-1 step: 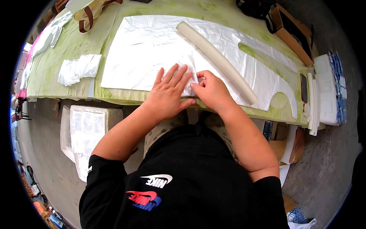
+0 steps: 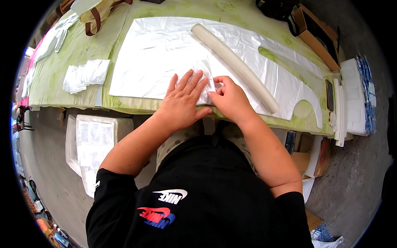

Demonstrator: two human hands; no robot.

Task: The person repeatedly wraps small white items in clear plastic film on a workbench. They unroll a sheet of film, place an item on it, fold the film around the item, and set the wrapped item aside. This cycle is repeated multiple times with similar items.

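My left hand [image 2: 180,99] lies flat with its fingers spread, pressing on a small folded piece of thin white plastic [image 2: 203,68]. At that piece's right edge my right hand [image 2: 230,99] is closed, thumb and forefinger pinching the plastic; the fingertips are partly hidden. Both hands are near the table's front edge. Beneath them a large white plastic sheet [image 2: 149,53] with curved cutouts is spread out. A long pale tube [image 2: 235,66] rests slantwise on the sheet, just beyond my right hand.
A green patterned cloth [image 2: 124,101] covers the table. Flat white folded packets [image 2: 87,75] lie at left. At the right are a phone [image 2: 329,95], pale rods [image 2: 338,111] and an open cardboard box [image 2: 316,39]. Below the left edge stands a bin [image 2: 71,140] of white packets.
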